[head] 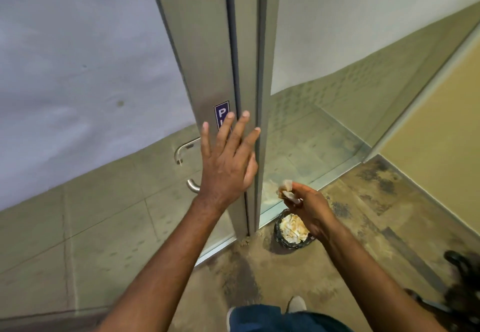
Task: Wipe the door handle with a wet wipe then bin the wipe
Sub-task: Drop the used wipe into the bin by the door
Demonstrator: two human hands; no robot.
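Observation:
A metal-framed glass door point(207, 53) stands in front of me with a curved steel door handle point(181, 150) on its far side, seen through the glass. My left hand point(228, 160) lies flat on the door frame with fingers spread, covering part of a blue sticker point(221, 113). My right hand point(309, 207) pinches a crumpled, soiled wet wipe point(285, 190) just above a small black bin point(292, 230) on the floor, which holds several used wipes.
A second glass panel point(337, 46) stands to the right of the frame. The floor point(389, 214) is stained brown. A dark object point(459, 279) sits at the right edge. My shoe point(296, 304) and blue trouser leg show at the bottom.

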